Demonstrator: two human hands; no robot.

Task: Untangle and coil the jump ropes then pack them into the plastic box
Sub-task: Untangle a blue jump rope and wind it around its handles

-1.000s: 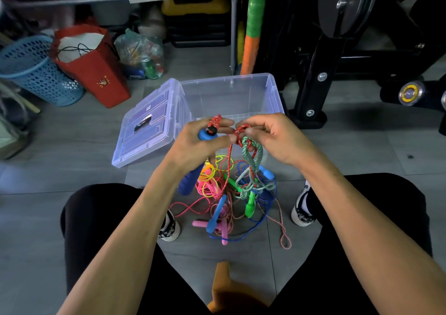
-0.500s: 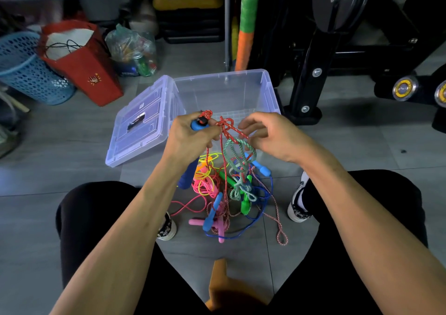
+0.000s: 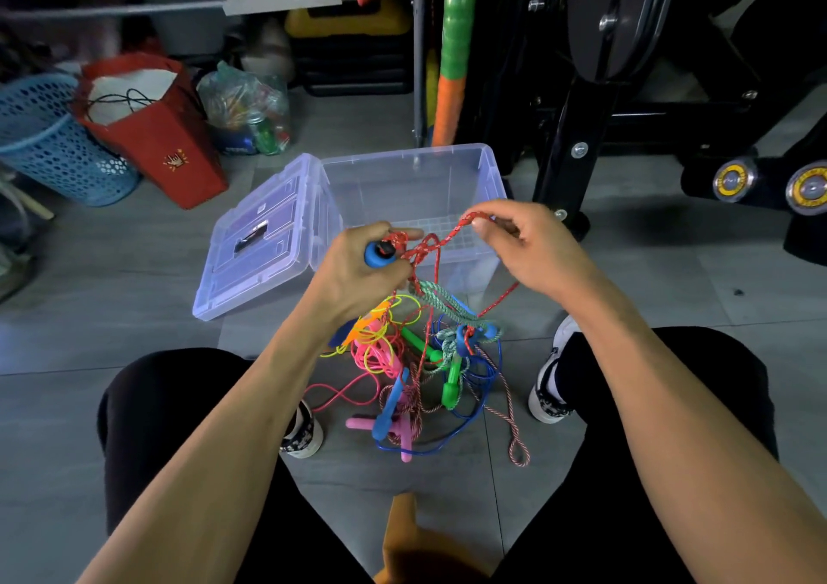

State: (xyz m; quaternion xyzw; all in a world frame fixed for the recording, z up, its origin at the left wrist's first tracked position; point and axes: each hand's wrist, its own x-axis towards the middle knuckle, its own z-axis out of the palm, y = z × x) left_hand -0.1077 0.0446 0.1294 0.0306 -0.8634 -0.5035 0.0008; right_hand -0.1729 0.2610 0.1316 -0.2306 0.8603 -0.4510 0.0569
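Over the plastic box point(image 3: 447, 167), left hand point(image 3: 362, 270) is gripping a blue handle point(image 3: 379, 254); right hand point(image 3: 532, 243) fingers point(image 3: 481, 224) are apparently pinching the red rope point(image 3: 452, 234).

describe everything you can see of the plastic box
The plastic box is clear, faintly bluish and rectangular. It stands open and upright on the grey tiled floor, beyond the rope tangle. Its lid lies swung out to the left, still joined along one edge. No ropes show inside; a grid pattern shows on its bottom. The hands and red rope overlap its near wall.

left hand point(image 3: 358, 270) grips blue handle point(image 3: 379, 254); right hand point(image 3: 532, 248) pinches red rope point(image 3: 452, 232)
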